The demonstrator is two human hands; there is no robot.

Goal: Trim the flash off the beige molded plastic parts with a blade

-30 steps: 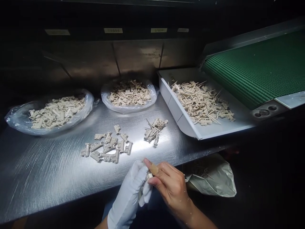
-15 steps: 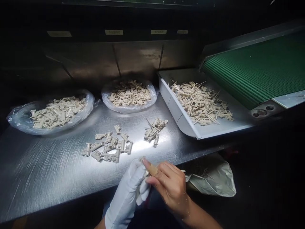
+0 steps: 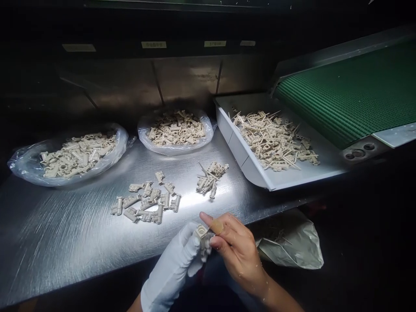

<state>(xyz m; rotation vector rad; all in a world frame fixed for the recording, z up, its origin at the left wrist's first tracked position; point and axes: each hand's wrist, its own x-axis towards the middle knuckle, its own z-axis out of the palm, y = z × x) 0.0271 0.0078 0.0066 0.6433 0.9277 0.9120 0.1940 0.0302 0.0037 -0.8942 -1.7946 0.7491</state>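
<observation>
My left hand (image 3: 177,258), in a white glove, is closed around a beige plastic fitting (image 3: 202,231) with a round opening facing up. Just to its right is my bare right hand (image 3: 239,251), with tan tape wrapped on one finger. Its fingers are curled in, one fingertip reaches over the fitting, and the thumb is close beside it. Whatever lies within those fingers is too small or hidden to make out. Beyond my hands, a loose group of similar fittings (image 3: 158,212) lies on the metal table (image 3: 81,242), and a smaller heap with thin sticks (image 3: 211,180) lies to the right.
Two clear plastic bags hold fittings: one at left (image 3: 29,173), one at back centre (image 3: 175,150). A white tray (image 3: 256,173) holds fittings mixed with sticks. The green conveyor belt (image 3: 351,91) runs at right. Below the table edge hangs a silvery bag (image 3: 302,247) with thin scraps.
My right hand has shifted slightly right and its taped finger has lifted off the fitting. The fitting's round opening now shows in my left hand.
</observation>
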